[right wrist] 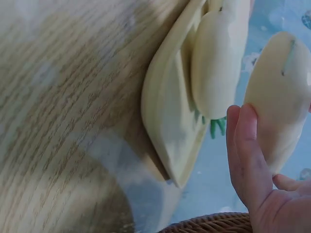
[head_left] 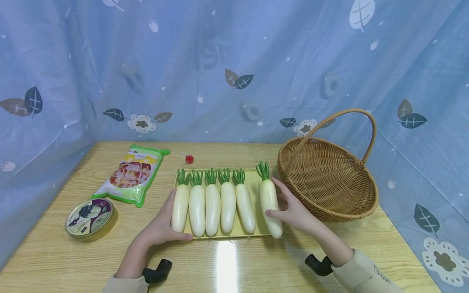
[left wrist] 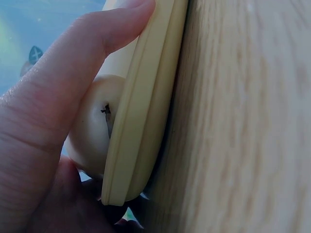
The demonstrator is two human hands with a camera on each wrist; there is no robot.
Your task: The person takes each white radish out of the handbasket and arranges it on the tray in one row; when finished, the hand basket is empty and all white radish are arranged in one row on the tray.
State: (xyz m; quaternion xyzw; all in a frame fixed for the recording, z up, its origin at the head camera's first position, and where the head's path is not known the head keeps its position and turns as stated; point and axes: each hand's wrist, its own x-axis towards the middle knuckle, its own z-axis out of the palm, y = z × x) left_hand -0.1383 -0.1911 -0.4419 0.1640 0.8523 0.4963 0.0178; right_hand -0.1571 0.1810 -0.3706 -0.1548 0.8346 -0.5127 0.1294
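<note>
A pale yellow tray (head_left: 256, 176) on the table carries several white radishes (head_left: 213, 209) with green tops, laid side by side. My right hand (head_left: 293, 207) holds another white radish (head_left: 270, 203) at the tray's right end, thumb and fingers round its body. In the right wrist view this radish (right wrist: 279, 92) is raised off the tray (right wrist: 170, 131). At the tray's left front corner, my left hand (head_left: 165, 226) grips the tray beside the leftmost radish (head_left: 180, 209). The left thumb (left wrist: 116, 29) lies along the tray's front rim (left wrist: 138, 131) in the left wrist view.
A wicker basket (head_left: 329, 179) with a tall handle stands tilted at the right, close by my right hand. At the left are a green-edged food bag (head_left: 133, 175) and a round tin (head_left: 89, 219). A small red object (head_left: 189, 159) lies behind the tray.
</note>
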